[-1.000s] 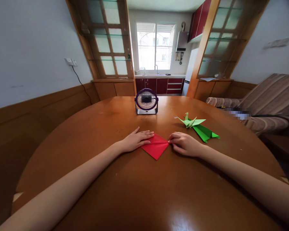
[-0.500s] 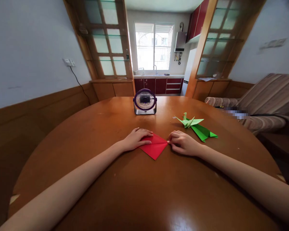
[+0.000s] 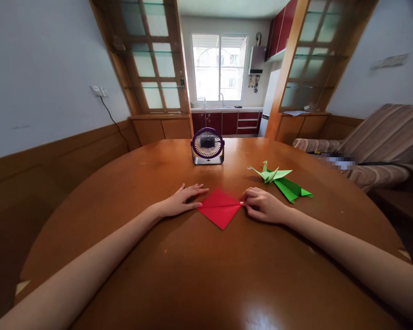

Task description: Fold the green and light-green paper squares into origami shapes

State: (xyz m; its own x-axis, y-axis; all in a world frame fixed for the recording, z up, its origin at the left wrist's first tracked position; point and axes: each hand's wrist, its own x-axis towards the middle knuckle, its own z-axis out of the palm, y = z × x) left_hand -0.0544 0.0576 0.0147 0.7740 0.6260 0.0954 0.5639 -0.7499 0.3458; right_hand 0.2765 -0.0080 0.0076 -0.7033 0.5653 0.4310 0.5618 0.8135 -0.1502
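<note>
A folded red paper [image 3: 220,208] lies flat on the round wooden table [image 3: 131,197], a crease running across its middle. My left hand [image 3: 179,200] rests flat on the table beside the paper's left corner, fingers spread, fingertips at its edge. My right hand [image 3: 263,205] pinches the paper's right corner against the table with curled fingers.
A small purple desk fan [image 3: 207,145] stands at the far middle of the table. A green paper crane [image 3: 271,173] and a folded green paper [image 3: 291,189] lie to the right of my right hand. A striped sofa [image 3: 382,142] stands beyond the table's right edge.
My left hand has slid left off the red paper, which now shows fully as a diamond. My right hand has stayed at the right corner.
</note>
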